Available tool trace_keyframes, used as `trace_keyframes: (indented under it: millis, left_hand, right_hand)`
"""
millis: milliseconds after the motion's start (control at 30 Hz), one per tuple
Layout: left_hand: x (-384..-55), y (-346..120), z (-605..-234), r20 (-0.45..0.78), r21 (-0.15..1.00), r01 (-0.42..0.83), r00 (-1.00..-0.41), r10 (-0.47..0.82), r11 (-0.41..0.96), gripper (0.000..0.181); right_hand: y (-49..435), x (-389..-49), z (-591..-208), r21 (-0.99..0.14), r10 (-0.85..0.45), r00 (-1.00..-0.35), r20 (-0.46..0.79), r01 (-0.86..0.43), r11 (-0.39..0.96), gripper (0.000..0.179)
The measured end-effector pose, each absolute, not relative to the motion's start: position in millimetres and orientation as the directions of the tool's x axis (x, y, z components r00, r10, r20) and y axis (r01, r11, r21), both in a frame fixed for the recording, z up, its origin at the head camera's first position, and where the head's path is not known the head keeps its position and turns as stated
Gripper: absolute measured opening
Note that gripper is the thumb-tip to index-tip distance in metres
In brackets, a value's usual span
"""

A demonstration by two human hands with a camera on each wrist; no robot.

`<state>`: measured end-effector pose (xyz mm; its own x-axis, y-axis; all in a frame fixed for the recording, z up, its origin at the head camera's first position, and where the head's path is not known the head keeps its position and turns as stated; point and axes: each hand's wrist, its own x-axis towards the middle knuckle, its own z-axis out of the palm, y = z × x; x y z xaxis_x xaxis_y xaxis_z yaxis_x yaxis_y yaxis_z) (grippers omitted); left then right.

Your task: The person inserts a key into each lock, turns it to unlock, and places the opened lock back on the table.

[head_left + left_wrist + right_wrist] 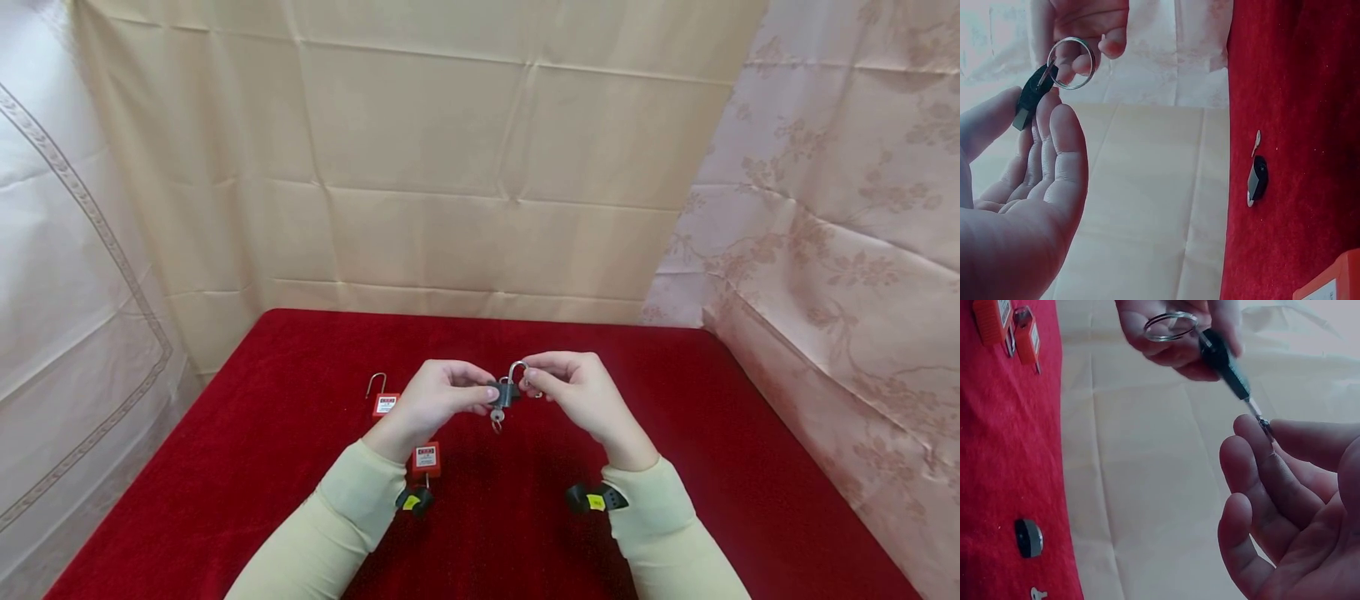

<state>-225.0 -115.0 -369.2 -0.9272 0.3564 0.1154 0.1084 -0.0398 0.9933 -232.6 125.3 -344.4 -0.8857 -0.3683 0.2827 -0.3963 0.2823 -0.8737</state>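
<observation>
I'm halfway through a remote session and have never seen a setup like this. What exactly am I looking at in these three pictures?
There is no machine here: these are a person's two bare hands, seen by three cameras. The wide picture comes from a camera on the head, looking forward and down. The other two come from cameras on the left and right wrists, so they show the work closer and turned sideways.

The left hand grips a small dark padlock, with a key and ring hanging below it. The right hand pinches its silver shackle.

On the red cloth lie a farther red padlock and a nearer red padlock. The wrist views also show a dark object, apparently another padlock.
</observation>
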Motion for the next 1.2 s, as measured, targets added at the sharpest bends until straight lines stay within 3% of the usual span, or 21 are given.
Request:
trace_keyframes:
  millis: [500, 833, 1200]
  left_hand:
    - [-225.2, -115.7, -369.3, 0.136, 0.990, 0.119, -0.926, 0.353, -0.070, 0.021]
    - [-225.4, -120.6, -364.3, 0.148, 0.988, 0.125, -0.937, 0.317, -0.090, 0.022]
    - [-229.9, -126.5, -364.6, 0.171, 0.985, 0.167, -0.952, 0.255, -0.040, 0.021]
  right_hand:
    - [127.8, -236.0, -345.1, -0.874, -0.337, -0.897, 0.285, -0.388, 0.292, 0.024]
    - [134.2, -235.9, -341.6, -0.885, -0.279, -0.889, 0.362, -0.422, 0.197, 0.035]
    - [136.7, -234.1, -337.4, -0.893, -0.271, -0.897, 0.350, -0.407, 0.192, 0.037]
